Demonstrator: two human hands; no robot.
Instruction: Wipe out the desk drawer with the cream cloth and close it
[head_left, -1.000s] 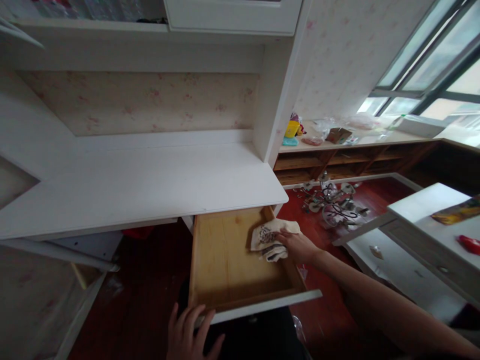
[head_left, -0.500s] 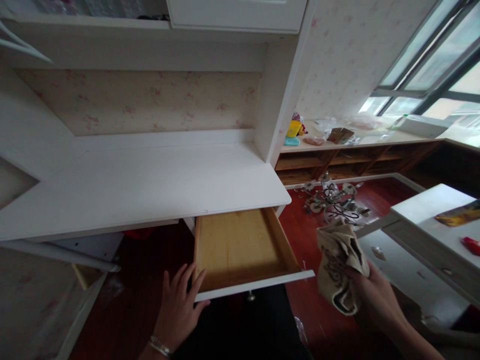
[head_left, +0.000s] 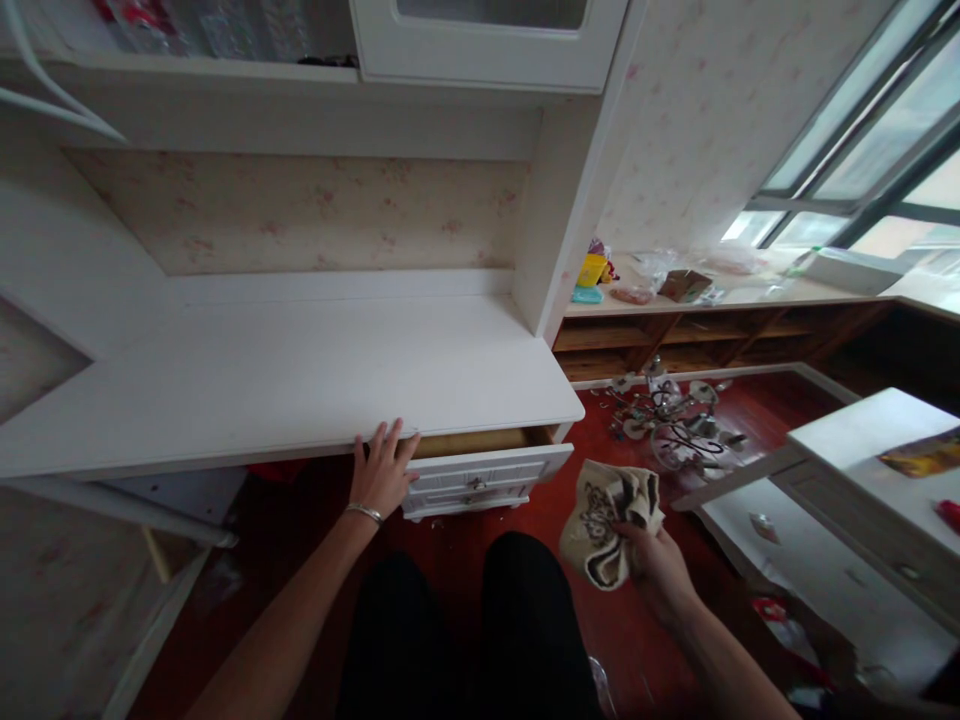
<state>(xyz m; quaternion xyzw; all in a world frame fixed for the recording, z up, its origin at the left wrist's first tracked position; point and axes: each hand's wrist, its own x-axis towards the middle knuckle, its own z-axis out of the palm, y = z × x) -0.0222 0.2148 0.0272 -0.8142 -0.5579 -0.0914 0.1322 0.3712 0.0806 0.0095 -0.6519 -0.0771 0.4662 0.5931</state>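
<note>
White desk under a wall shelf, red floor below. Left hand, fingers spread, flat against the left end of the drawer, almost shut under the desk. Right hand clenched around a crumpled cloth, held above the floor right of the drawer.

A crumpled cream cloth with dark brown patterning hangs bunched to the right, near. The white drawer sits almost shut beneath the surface, a thin wooden gap showing.
</note>
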